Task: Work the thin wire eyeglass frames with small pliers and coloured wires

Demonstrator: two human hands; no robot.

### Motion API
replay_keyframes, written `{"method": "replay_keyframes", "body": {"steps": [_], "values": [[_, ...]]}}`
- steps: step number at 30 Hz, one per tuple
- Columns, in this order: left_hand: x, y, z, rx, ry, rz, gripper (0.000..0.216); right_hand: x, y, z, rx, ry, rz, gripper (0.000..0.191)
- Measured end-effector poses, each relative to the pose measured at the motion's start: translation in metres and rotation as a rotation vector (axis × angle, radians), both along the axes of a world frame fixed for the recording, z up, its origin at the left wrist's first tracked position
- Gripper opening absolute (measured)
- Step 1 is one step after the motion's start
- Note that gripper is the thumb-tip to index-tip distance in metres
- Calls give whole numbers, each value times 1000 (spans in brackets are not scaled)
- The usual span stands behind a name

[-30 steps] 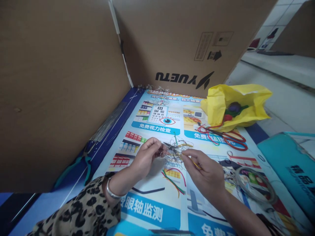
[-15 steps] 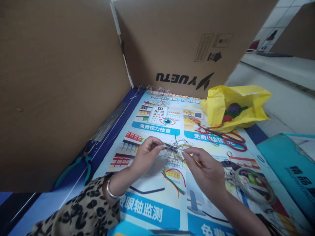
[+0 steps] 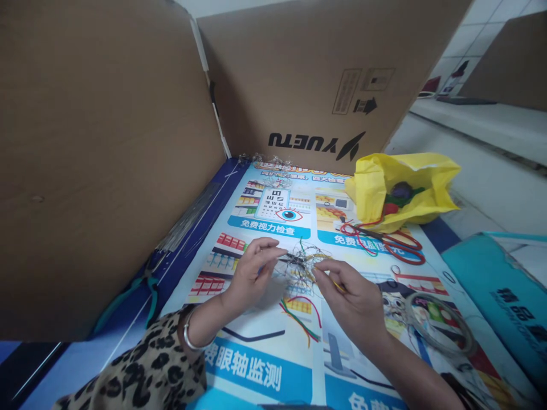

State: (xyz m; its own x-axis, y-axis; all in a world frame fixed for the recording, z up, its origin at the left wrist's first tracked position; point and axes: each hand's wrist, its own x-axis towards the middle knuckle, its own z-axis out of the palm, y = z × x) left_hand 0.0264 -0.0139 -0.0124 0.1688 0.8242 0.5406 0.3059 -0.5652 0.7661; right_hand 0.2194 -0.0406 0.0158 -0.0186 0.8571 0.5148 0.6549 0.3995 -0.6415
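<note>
A tangled bundle of thin wire (image 3: 302, 263), with a dark middle and bits of yellow and green cord, is held just above the printed sheet. My right hand (image 3: 348, 290) pinches its right side, where a yellow cord (image 3: 338, 286) shows under the fingers. At the left end of the bundle is my left hand (image 3: 252, 273), its fingers straightened and parted, the index fingertip beside the dark part; whether it touches is hard to see. Short red, green and orange cords (image 3: 301, 320) lie below the bundle.
Red-handled scissors (image 3: 397, 242) lie by a yellow bag (image 3: 367, 188) with coloured yarn balls. Pliers (image 3: 147, 285) and straight wires (image 3: 183, 225) lie at left. A wire coil (image 3: 468, 336) and teal box (image 3: 482, 296) are at right. Cardboard panels (image 3: 299, 74) stand behind and left.
My left hand has loosened from the dark end of the bundle, its fingers lifting and spreading. My right hand keeps its pinch. The view has shifted slightly.
</note>
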Motion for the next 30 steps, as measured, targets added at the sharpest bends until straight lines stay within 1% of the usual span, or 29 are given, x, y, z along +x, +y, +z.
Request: {"method": "replay_keyframes", "body": {"steps": [4,7,12,16,19,25,30], "values": [[-3,0,-5,62,84,-87,39,0,0,0,2,-9,4,10],[-4,0,-6,84,129,-119,42,0,0,-1,3,-16,7,9],[-3,-2,-5,9,66,-110,36,0,-1,-2,-5,-30,-9,10],[-1,-3,-2,-31,15,-137,34,0,-1,-2,0,-28,1,11],[0,-3,-2,-28,12,-147,36,0,-1,-1,4,-20,9,11],[0,-3,-2,54,83,-141,41,0,-1,-2,15,3,33,9],[0,-4,-2,2,43,-141,38,1,0,-5,12,15,39,8]]}}
